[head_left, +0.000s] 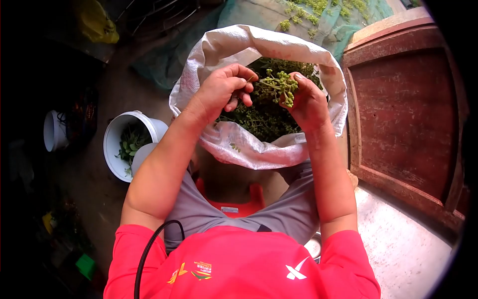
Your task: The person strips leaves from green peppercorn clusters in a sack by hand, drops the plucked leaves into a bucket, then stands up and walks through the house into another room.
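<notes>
A sprig of small green berries (280,87) is held up over the mouth of a white woven sack (239,144) with a rolled rim. My left hand (226,88) pinches the stem end between thumb and forefinger, the other fingers curled. My right hand (309,102) closes around the berry end from the other side, its thumb uppermost and some fingertips hidden behind the cluster. Beneath both hands, the sack holds many more green berry sprigs (266,119). A few small leaves cling to the sack's near side.
Left of my knee stands a white bucket (110,149) with leafy stems; a smaller white pail (51,130) lies farther left. Behind the sack, green netting (328,35) carries loose berries. A red-brown wooden door (403,114) borders the right. A red stool (256,197) shows between my legs.
</notes>
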{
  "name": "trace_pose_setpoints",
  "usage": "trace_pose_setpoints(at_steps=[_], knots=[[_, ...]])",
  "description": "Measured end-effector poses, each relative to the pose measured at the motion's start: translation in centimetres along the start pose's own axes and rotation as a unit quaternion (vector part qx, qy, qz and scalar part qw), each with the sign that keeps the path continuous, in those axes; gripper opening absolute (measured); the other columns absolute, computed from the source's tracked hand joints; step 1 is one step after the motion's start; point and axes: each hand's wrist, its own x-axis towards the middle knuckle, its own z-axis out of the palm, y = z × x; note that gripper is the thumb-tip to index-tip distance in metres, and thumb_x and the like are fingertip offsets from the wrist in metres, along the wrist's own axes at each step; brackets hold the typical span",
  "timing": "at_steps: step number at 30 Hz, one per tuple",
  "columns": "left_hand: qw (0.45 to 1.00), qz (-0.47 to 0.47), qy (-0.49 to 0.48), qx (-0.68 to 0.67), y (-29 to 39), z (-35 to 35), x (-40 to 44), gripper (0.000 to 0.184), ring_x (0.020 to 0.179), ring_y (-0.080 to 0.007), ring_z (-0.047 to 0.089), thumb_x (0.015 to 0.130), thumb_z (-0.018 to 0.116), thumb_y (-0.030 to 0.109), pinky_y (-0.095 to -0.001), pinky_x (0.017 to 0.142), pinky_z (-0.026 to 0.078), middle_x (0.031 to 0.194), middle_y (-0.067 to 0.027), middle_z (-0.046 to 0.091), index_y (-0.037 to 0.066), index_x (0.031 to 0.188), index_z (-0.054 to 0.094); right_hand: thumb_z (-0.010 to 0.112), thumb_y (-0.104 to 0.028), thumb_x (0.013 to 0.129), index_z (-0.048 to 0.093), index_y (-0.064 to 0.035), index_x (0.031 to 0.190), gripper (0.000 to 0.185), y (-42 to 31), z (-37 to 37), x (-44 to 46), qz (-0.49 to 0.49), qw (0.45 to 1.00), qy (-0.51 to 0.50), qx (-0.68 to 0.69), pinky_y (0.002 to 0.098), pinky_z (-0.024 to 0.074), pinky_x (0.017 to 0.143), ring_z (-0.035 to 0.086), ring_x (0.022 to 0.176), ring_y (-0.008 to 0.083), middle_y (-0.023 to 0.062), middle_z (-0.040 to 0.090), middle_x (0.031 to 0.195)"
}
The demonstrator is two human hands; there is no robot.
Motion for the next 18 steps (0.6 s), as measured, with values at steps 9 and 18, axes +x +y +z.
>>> trace_pose_setpoints(at_steps=[9, 18], knots=[[0.997, 0.019, -0.028, -0.076, 0.4, 0.5, -0.1, 0.021, 0.047, -0.0021, 0.040, 0.091, 0.059, 0.025, -0.0148, 0.035, 0.025, 0.066, 0.0040, 0.047, 0.005, 0.099, 0.056, 0.050, -0.022, 0.091, 0.056, -0.0074, 0.091, 0.015, 0.5, 1.1, 0.0, -0.014, 0.999, 0.042, 0.016, 0.0269, 0.0434, 0.058, 0.052, 0.064, 0.0122, 0.0026, 0.059, 0.083], [0.998, 0.043, 0.032, 0.042, -0.3, 0.6, 0.0, 0.011, 0.048, -0.0008, 0.043, 0.088, 0.064, 0.017, -0.0160, 0.040, 0.029, 0.072, 0.0003, 0.059, 0.007, 0.090, 0.060, 0.060, -0.014, 0.086, 0.059, -0.0063, 0.098, 0.015, -0.3, 1.1, -0.2, -0.118, 0.957, 0.061, -0.257, 0.0230, 0.0430, 0.060, 0.050, 0.066, 0.0084, 0.0005, 0.058, 0.088]])
